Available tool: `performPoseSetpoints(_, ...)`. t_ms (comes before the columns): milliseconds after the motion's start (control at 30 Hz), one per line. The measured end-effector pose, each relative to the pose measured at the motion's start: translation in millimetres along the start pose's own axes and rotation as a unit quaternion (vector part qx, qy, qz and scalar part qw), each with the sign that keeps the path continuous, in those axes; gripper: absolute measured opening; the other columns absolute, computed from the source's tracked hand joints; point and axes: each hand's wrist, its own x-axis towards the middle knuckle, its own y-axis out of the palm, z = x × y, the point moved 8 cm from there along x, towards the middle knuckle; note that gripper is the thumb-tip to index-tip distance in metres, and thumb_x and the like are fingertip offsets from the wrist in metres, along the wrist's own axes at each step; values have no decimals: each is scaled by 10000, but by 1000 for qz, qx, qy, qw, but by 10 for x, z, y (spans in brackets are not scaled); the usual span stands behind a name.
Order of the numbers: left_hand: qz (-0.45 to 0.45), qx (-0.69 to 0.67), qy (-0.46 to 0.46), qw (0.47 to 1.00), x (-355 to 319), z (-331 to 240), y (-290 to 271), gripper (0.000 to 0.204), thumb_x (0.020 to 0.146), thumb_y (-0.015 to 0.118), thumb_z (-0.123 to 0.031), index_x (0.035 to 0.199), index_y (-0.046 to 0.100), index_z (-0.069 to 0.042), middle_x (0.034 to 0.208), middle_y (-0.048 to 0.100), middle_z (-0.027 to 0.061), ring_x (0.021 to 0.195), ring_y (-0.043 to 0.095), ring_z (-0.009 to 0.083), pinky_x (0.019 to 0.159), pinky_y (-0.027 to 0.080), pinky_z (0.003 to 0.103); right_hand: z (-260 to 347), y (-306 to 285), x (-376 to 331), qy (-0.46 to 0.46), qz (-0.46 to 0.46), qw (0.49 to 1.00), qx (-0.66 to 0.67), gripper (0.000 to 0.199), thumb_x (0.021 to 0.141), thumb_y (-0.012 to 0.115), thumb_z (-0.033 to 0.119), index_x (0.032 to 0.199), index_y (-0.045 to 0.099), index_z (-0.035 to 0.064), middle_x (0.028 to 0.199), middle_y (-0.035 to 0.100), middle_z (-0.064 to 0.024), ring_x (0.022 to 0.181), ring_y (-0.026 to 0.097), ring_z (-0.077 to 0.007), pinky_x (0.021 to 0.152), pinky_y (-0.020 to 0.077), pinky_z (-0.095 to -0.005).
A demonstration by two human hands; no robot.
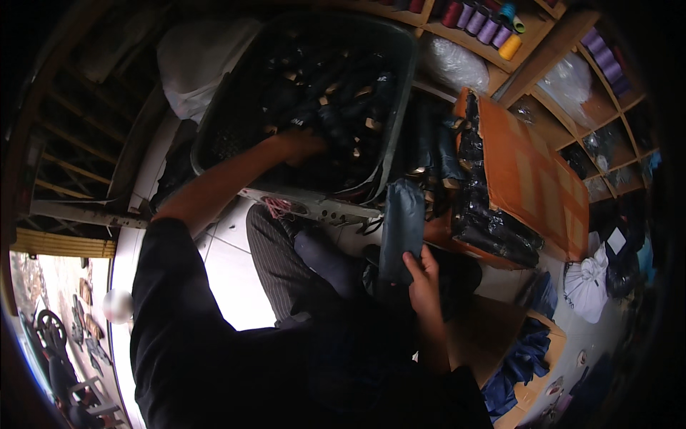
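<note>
A large dark plastic basket (397, 107) stands before me, filled with black bundles (343, 118) that have small pale tan ends. My left hand (304, 145) reaches down into it among the bundles; its fingers are lost in shadow, so what they touch is unclear. Upright in my right hand (421, 275) is a long, flat blue-grey fabric pouch (402, 225), gripped near its lower end with the thumb across its face. It stands just outside the basket's near right corner. Similar long dark pouches (436, 146) lie between the basket and a box.
An orange-brown taped cardboard box (536, 171) sits on the right, below wooden shelves (529, 75) with thread spools (486, 27). An open carton (554, 343) holds dark blue cloth (525, 368) at lower right. A white tied bag (587, 286) stands beyond. Left is a metal grille (71, 168).
</note>
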Motion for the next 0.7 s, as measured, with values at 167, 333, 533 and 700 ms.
performPoseSetpoints(167, 79, 137, 5, 987, 216, -206, -50, 861, 559, 826, -163, 1350, 490, -217, 1413, 380, 74, 1278, 392, 299, 987, 413, 500, -516, -284, -255, 86, -23, 993, -81, 453, 899, 642, 160, 1268, 493, -57, 1072, 634, -90, 957, 615, -158, 846, 485, -255)
performPoseSetpoints(333, -13, 132, 42, 990, 44, 2, -83, 832, 519, 843, -175, 1289, 526, -180, 1262, 533, 105, 1195, 500, 267, 961, 437, 441, -1077, -467, -431, 125, -11, 927, -353, 661, 874, 649, 391, 1292, 474, -91, 1185, 605, -203, 1106, 577, -305, 992, 389, -373)
performPoseSetpoints(533, -185, 177, -20, 967, -725, -203, -981, 554, 618, 742, -75, 1138, 552, -92, 1124, 612, 65, 1080, 575, 224, 906, 451, 373, -860, -362, -430, 68, 92, 872, -476, 518, 874, 626, 412, 1159, 601, -19, 912, 678, -197, 962, 638, -341, 913, 443, -402)
performPoseSetpoints(700, -419, 169, 54, 891, -1400, -678, -1697, 322, 658, 619, -46, 971, 545, -77, 1071, 595, 57, 1008, 569, 231, 836, 448, 365, -238, -236, -344, -2, 81, 879, -470, 301, 884, 638, 311, 1027, 669, 48, 848, 689, -156, 786, 685, -250, 689, 518, -342)
